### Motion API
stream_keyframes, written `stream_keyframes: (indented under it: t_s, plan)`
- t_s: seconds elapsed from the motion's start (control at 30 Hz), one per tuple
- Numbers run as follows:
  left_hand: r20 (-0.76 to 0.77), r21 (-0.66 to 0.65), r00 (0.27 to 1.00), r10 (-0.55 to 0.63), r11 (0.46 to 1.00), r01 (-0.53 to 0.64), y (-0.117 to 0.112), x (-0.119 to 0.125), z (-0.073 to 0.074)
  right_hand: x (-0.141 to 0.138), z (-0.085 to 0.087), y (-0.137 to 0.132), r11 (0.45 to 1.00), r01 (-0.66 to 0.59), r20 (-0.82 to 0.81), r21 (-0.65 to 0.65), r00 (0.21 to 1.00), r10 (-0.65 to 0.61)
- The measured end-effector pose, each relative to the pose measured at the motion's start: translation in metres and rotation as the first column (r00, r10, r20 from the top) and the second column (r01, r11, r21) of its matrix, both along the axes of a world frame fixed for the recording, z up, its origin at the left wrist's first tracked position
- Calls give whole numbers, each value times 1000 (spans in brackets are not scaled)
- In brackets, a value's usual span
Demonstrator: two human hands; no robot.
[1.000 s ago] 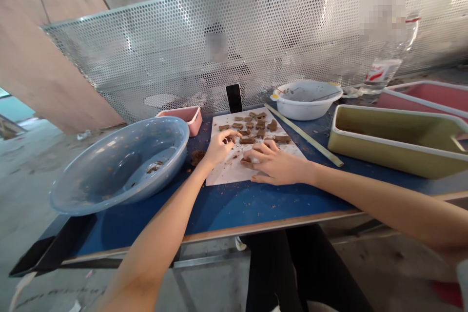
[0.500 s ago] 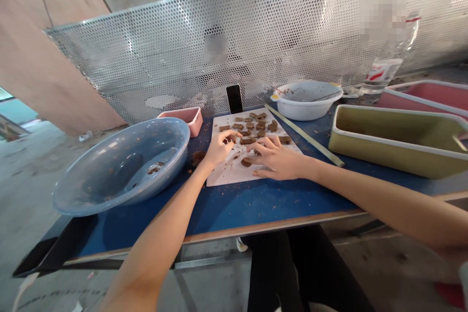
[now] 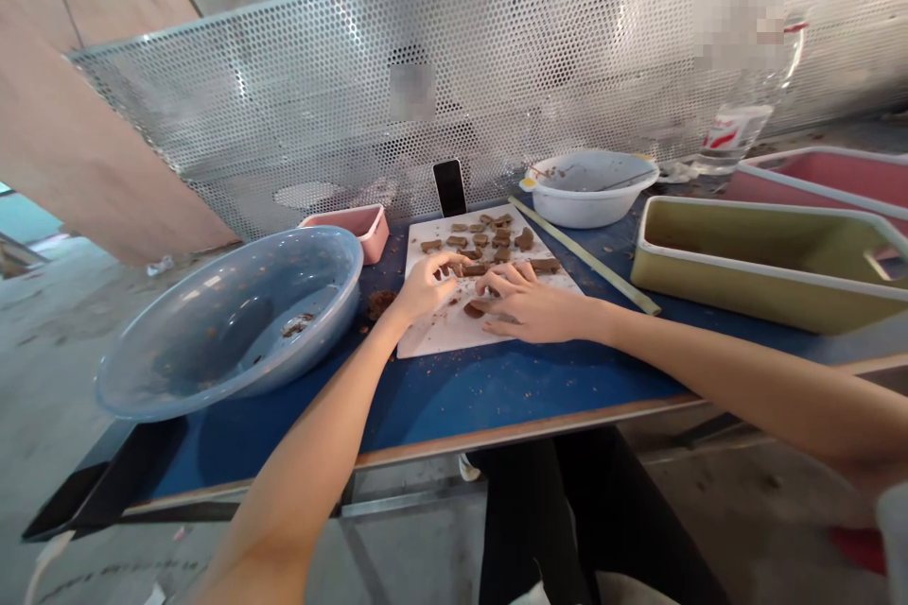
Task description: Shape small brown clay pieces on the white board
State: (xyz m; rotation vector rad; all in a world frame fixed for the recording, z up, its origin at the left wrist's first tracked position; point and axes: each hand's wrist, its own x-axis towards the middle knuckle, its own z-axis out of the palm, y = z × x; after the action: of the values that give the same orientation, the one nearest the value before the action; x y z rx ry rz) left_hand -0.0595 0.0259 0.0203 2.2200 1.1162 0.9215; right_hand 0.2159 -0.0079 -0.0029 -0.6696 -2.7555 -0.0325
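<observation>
A white board point(image 3: 429, 336) lies on the blue table, with several brown, clay-like pieces point(image 3: 502, 236) of differing shapes and small crumbs on it. My left hand point(image 3: 427, 285) is over its left side, fingers bent and thumb apart, the fingertips at the left end of a long brown piece point(image 3: 471, 269). Palm down on the right of the board, my right hand point(image 3: 535, 302) has its fingers spread. Its index fingertip is near that piece's right end. A rounded brown piece point(image 3: 473, 310) lies by its lower fingers. What is under this hand is hidden.
A large blue basin point(image 3: 227, 331) stands left, with a small pink tub point(image 3: 373, 232) behind it. A phone point(image 3: 449, 187) leans behind the board. To the right are a pale strip point(image 3: 596, 265), a white basin point(image 3: 592, 203), an olive box point(image 3: 752, 279) and a plastic bottle point(image 3: 738, 128).
The view has shifted slightly. My left hand has moved a little to the right over the board, towards the long brown piece. My right hand has stayed almost in place.
</observation>
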Motion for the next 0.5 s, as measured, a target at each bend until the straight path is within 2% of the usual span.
stream_keyframes:
  t_s: [0.13,0.27,0.37,0.5]
  plan:
    - [-92,-56,981,-173,984,169,-5,-1,1,-1,5,-2,994,5,-27,106,1000,-3]
    - [-27,-229,953,-300,930,287,-9,3,-3,3,11,-1,983,74,-92,166,994,-60]
    - [12,-309,950,-311,903,299,-9,4,-6,7,12,3,986,43,-63,160,997,-33]
    - [22,-313,964,-265,914,258,-7,4,-8,6,9,5,988,-8,-9,153,1000,9]
